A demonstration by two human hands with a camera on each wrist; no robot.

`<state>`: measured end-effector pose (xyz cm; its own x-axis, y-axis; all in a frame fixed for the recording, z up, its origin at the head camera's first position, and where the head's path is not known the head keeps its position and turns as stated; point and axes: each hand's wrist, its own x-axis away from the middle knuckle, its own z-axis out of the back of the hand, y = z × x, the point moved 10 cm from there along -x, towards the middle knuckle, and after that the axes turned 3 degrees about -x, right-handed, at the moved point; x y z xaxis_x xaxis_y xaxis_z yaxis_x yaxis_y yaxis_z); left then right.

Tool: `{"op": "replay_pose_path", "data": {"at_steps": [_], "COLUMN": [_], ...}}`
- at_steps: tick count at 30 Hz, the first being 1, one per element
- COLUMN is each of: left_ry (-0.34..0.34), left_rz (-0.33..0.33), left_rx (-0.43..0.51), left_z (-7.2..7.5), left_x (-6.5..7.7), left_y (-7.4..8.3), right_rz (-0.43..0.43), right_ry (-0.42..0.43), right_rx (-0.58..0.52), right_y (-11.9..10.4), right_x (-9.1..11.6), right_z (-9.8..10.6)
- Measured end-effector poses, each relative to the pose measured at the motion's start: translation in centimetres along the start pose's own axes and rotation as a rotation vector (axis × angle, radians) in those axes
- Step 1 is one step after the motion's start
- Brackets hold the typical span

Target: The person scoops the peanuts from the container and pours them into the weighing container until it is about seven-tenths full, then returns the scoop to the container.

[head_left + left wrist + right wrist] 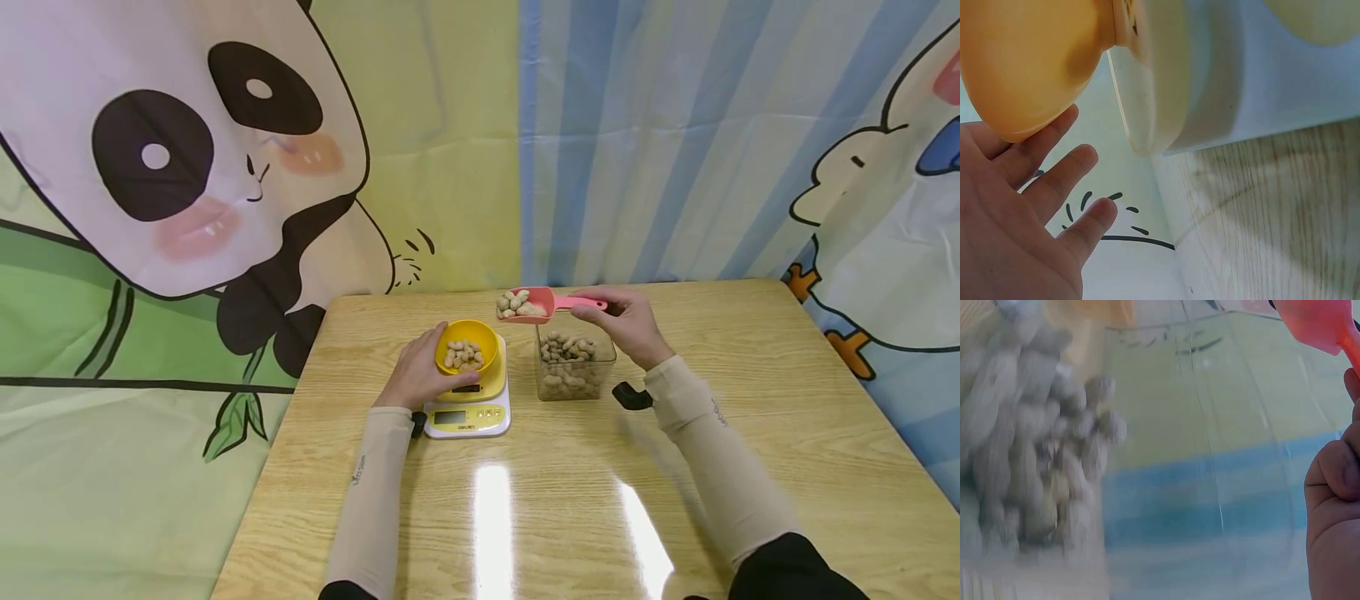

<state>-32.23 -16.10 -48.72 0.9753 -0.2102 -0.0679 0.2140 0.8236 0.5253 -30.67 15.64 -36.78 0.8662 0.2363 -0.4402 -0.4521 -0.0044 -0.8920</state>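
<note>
Two hands in view, both occupied. The left hand is partly open, thumb on the near side and fingers on the far side of one yellow bowl; in the left wrist view we see two fingers stretched clear of it. The right hand is closed in a pinch on the handle of one pink scoop.

Scoop held roughly level in the air, near the far rim of the container, its head pointing towards the bowl; it carries a small heap of peanuts. We count three lots of nuts: scoop, bowl, container. Single nuts overlap too much for us to number.

Bowl sits over the plate of one white-and-yellow scale; we cannot read its display. Just right of the scale, apart from it: one clear container, peanuts piled inside.

All on one wooden worktop. Two beige sleeves. Behind, we note one printed panda and one white bird.
</note>
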Motion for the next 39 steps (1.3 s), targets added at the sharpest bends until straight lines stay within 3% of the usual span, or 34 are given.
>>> {"op": "replay_pose_path", "data": {"at_steps": [6,14,26,39], "left_ry": [-0.001,0.0,0.003,-0.004], "left_rz": [0.001,0.007,0.013,0.013], "left_rx": [-0.001,-0.014,-0.006,0.006], "left_z": [-0.1,-0.2,-0.4,-0.2], "left_x": [0.0,-0.1,0.0,-0.1], "left_y": [-0.1,-0.3,-0.2,-0.2], "right_rz": [-0.03,-0.052,-0.148,-0.139], "right_ry": [-0.016,-0.064,-0.116,-0.217], "right_rx": [-0.016,0.017,0.183,0.372], "right_y": [2.5,3.2,4.9,5.4], "right_x": [-1.0,-2.2,-2.3,-2.2], "right_z": [-1.6,-4.1,-5.4,-7.1]}}
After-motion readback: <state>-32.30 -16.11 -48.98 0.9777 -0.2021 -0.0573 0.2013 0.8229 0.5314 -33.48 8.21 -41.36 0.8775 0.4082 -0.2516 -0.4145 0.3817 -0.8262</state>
